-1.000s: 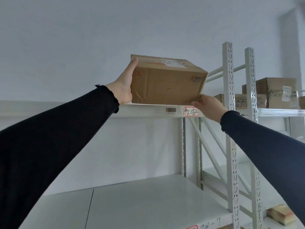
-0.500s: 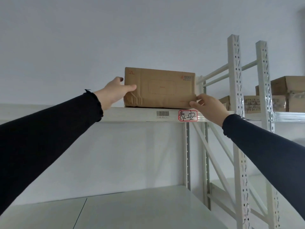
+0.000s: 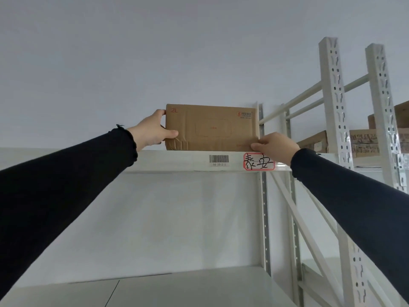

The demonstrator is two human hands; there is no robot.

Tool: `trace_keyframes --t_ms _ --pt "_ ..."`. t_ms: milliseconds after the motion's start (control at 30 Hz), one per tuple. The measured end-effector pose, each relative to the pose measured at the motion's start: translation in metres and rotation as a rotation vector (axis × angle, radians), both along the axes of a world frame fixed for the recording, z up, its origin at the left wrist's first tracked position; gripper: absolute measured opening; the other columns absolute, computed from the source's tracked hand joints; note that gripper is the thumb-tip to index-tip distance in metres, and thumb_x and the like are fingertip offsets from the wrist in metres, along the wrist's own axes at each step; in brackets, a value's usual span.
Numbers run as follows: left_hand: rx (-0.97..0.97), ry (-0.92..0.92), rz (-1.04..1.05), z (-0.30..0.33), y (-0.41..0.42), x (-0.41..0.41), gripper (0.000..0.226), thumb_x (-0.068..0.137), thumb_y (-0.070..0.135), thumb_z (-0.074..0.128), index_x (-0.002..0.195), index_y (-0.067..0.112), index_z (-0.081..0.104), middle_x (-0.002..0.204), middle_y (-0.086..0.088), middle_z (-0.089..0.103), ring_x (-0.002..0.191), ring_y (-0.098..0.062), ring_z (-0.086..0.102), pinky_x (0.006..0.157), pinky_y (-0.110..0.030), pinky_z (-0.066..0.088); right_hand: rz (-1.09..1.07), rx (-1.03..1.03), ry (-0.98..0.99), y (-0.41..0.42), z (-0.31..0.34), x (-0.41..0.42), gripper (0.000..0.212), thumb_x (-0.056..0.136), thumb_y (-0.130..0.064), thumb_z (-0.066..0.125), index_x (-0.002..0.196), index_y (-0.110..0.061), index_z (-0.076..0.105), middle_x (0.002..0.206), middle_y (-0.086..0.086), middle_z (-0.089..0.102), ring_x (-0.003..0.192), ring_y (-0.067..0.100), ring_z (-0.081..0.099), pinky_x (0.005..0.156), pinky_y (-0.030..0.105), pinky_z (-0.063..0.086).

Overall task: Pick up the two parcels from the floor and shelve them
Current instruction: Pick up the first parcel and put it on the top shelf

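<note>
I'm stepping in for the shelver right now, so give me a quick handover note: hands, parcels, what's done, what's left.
Left hand: gripping the cardboard parcel at its left end.
Right hand: pinching its lower right corner.
Parcel: sits upright on the top shelf, above the barcode label.
Done: this parcel is on the shelf.
Left: let go; the second parcel is not in view, so find and shelve it if not yet done.
</note>
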State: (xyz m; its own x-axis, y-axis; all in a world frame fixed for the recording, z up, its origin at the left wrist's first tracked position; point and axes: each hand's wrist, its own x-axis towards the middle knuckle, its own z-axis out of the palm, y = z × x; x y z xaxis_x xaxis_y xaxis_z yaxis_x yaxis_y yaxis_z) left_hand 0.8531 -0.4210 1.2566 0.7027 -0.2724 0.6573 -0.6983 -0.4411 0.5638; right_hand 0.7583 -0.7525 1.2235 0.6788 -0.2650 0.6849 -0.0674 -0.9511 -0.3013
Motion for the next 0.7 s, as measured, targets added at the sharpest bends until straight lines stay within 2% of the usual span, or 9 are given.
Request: trace_keyframes --t_ms 67,167,233,300,433,467,567,633,700 --pt "0.015 0.024 0.016 0.002 -0.006 0.009 0.078 0.094 0.022 0.073 0.158 0.023 0.03 0.101 0.0 0.064 0.118 -0.032 0.066 0.098 -0.042 0.055 -0.011 0.023 0.053 0.0 0.007 0.007 0.039 0.094 -0.048 0.054 0.093 -0.013 0.073 0.086 0.006 0.074 0.081 0.022 0.069 0.074 0.034 0.055" --pt "0.046 0.058 0.038 0.007 -0.014 0.023 0.08 0.092 0.019 0.075 0.158 0.022 0.029 0.11 -0.01 0.069 0.117 -0.034 0.068 0.097 -0.042 0.056 -0.004 0.107 0.114 -0.001 0.019 0.02 0.037 0.09 -0.044 0.062 0.095 -0.009 0.072 0.086 0.01 0.073 0.08 0.027 0.069 0.075 0.037 0.056" --pt "0.061 0.073 0.053 0.009 -0.018 0.031 0.082 0.092 0.017 0.075 0.158 0.021 0.028 0.12 -0.017 0.071 0.116 -0.036 0.069 0.098 -0.043 0.057 -0.013 0.141 0.145 -0.001 0.025 0.027 0.035 0.089 -0.041 0.065 0.093 -0.007 0.068 0.081 0.01 0.071 0.072 0.026 0.068 0.067 0.034 0.055" --pt "0.076 0.089 0.067 0.009 -0.022 0.039 0.083 0.091 0.017 0.075 0.159 0.021 0.026 0.121 -0.019 0.071 0.114 -0.037 0.07 0.095 -0.043 0.058 -0.03 0.136 0.158 -0.001 0.027 0.033 0.031 0.09 -0.037 0.066 0.088 -0.006 0.065 0.077 0.009 0.068 0.066 0.023 0.064 0.06 0.03 0.05" --pt "0.102 0.132 0.081 0.007 -0.024 0.046 0.088 0.091 0.014 0.075 0.161 0.022 0.021 0.12 -0.017 0.071 0.098 -0.032 0.072 0.073 -0.03 0.058 -0.056 0.159 0.159 -0.001 0.026 0.042 0.028 0.091 -0.032 0.065 0.093 -0.004 0.064 0.081 0.012 0.069 0.065 0.026 0.064 0.058 0.031 0.052" --pt "0.103 0.135 0.084 0.007 -0.024 0.045 0.088 0.091 0.014 0.075 0.161 0.022 0.021 0.121 -0.016 0.07 0.094 -0.029 0.071 0.071 -0.029 0.057 -0.063 0.165 0.154 0.0 0.025 0.041 0.028 0.091 -0.032 0.064 0.094 -0.005 0.064 0.08 0.011 0.068 0.064 0.025 0.064 0.058 0.031 0.052" --pt "0.112 0.104 0.144 0.007 -0.019 0.04 0.089 0.091 0.019 0.076 0.161 0.017 0.022 0.127 -0.013 0.061 0.1 -0.029 0.068 0.088 -0.037 0.058 -0.102 0.131 0.077 -0.001 0.022 0.037 0.031 0.092 -0.035 0.061 0.101 -0.006 0.067 0.085 0.009 0.07 0.073 0.025 0.067 0.07 0.037 0.058" --pt "0.123 0.035 0.219 0.006 -0.014 0.034 0.088 0.089 0.027 0.078 0.16 0.014 0.027 0.141 -0.014 0.055 0.12 -0.032 0.061 0.099 -0.04 0.051 -0.144 0.046 -0.028 0.0 0.017 0.03 0.036 0.093 -0.038 0.055 0.11 -0.009 0.068 0.098 0.007 0.071 0.085 0.025 0.068 0.079 0.041 0.058" --pt "0.113 -0.049 0.254 0.001 -0.007 0.024 0.081 0.089 0.032 0.077 0.156 0.014 0.034 0.148 -0.012 0.052 0.129 -0.032 0.055 0.102 -0.041 0.048 -0.171 -0.054 -0.163 0.002 0.009 0.021 0.041 0.093 -0.04 0.05 0.124 -0.015 0.063 0.117 0.005 0.067 0.102 0.027 0.064 0.085 0.043 0.055"
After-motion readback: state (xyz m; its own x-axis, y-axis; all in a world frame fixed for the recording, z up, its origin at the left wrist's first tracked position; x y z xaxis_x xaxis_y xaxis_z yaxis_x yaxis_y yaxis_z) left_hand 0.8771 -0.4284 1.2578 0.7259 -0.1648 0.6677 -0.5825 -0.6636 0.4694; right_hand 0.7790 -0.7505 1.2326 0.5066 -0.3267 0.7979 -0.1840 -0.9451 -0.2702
